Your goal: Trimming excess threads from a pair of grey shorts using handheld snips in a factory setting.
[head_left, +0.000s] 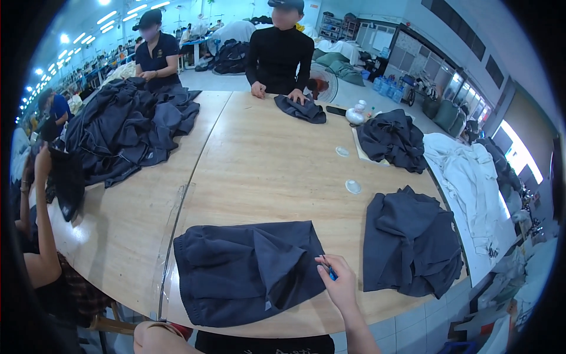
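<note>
A pair of dark navy shorts (pixel 236 271) lies flat before me, its gathered elastic waistband to the left and one leg's fabric folded over near the middle. At its right edge my right hand (pixel 338 282) is closed round small thread snips (pixel 331 272) with a blue part. The snips' tip is by the hem; whether it touches the cloth I cannot tell. Of my left side only bare skin of the arm shows at the bottom edge, and the hand itself is out of view.
Dark garments form a pile (pixel 413 242) at right, another pile (pixel 392 138) farther back and a large heap (pixel 130 130) at far left. White cloth (pixel 463 189) hangs beyond the right edge. Across the table (pixel 265 171) a person in black touches a dark piece (pixel 300 109); other people work at left.
</note>
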Demonstrator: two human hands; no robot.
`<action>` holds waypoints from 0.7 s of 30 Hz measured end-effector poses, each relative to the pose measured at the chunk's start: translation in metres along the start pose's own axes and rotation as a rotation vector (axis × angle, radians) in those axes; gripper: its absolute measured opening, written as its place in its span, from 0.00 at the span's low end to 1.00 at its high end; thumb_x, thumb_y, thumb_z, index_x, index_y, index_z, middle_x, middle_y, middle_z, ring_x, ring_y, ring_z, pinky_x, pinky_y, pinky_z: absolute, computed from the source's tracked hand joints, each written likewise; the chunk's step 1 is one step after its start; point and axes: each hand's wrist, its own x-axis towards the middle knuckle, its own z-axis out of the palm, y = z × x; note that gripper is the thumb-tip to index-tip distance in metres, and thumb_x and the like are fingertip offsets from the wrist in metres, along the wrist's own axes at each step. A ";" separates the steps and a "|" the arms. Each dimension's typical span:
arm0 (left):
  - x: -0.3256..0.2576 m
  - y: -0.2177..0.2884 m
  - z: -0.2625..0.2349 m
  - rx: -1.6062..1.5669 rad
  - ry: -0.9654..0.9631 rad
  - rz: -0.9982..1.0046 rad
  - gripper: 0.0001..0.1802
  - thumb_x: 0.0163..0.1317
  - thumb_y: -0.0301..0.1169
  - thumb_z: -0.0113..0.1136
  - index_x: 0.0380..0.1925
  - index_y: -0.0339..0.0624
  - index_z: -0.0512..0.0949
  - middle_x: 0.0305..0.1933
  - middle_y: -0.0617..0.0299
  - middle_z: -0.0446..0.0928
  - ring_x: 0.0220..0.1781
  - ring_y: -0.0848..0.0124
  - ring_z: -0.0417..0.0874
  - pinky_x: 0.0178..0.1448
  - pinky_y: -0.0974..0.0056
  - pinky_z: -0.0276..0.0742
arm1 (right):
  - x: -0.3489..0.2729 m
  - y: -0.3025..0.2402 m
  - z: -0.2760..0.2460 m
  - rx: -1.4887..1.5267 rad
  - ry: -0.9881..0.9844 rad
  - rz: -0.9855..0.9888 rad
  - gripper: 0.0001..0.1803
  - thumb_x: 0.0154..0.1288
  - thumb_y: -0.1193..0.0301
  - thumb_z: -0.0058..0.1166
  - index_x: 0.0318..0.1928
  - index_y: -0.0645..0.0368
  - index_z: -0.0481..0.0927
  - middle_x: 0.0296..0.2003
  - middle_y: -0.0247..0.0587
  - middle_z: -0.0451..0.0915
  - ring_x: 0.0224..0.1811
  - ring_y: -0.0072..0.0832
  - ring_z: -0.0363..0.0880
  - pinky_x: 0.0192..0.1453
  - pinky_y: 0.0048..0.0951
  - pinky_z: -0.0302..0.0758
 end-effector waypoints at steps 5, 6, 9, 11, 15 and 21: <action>0.008 -0.029 -0.015 -0.228 -0.076 0.373 0.53 0.61 0.69 0.25 0.68 0.37 0.26 0.69 0.34 0.50 0.71 0.51 0.56 0.70 0.48 0.51 | 0.002 -0.013 0.002 -0.015 -0.002 -0.034 0.12 0.55 0.81 0.59 0.41 0.66 0.79 0.41 0.43 0.79 0.40 0.31 0.81 0.47 0.27 0.75; 0.020 -0.027 -0.024 -0.449 -0.216 0.538 0.50 0.64 0.66 0.24 0.69 0.38 0.26 0.68 0.34 0.54 0.70 0.52 0.59 0.69 0.50 0.54 | 0.002 -0.016 0.004 -0.011 -0.001 -0.040 0.12 0.55 0.81 0.59 0.41 0.67 0.79 0.42 0.43 0.79 0.40 0.31 0.81 0.47 0.26 0.75; 0.071 0.008 -0.007 -0.197 0.182 -0.124 0.47 0.63 0.65 0.32 0.71 0.43 0.40 0.65 0.44 0.63 0.68 0.60 0.62 0.69 0.56 0.56 | 0.001 0.010 -0.014 -0.091 0.045 -0.075 0.11 0.55 0.81 0.58 0.41 0.67 0.79 0.42 0.43 0.79 0.40 0.30 0.80 0.46 0.26 0.75; 0.098 0.036 0.025 -0.125 0.092 -0.300 0.44 0.64 0.65 0.26 0.71 0.48 0.42 0.62 0.45 0.67 0.65 0.62 0.66 0.67 0.59 0.59 | 0.005 -0.011 -0.002 -0.032 0.017 -0.078 0.11 0.55 0.81 0.58 0.41 0.67 0.78 0.41 0.43 0.79 0.40 0.30 0.81 0.46 0.26 0.75; 0.047 -0.011 0.052 -0.087 0.018 -0.375 0.44 0.63 0.66 0.26 0.71 0.50 0.41 0.63 0.45 0.66 0.65 0.62 0.66 0.67 0.59 0.58 | 0.005 -0.028 -0.001 0.017 0.028 -0.057 0.10 0.57 0.80 0.57 0.41 0.65 0.80 0.41 0.43 0.79 0.42 0.30 0.79 0.47 0.26 0.74; 0.090 -0.014 0.014 -0.266 -0.043 -0.279 0.47 0.61 0.67 0.30 0.71 0.49 0.40 0.65 0.46 0.63 0.67 0.61 0.63 0.69 0.56 0.55 | 0.002 -0.021 -0.015 -0.025 0.046 -0.013 0.10 0.56 0.81 0.57 0.41 0.65 0.79 0.41 0.43 0.78 0.42 0.29 0.79 0.47 0.25 0.74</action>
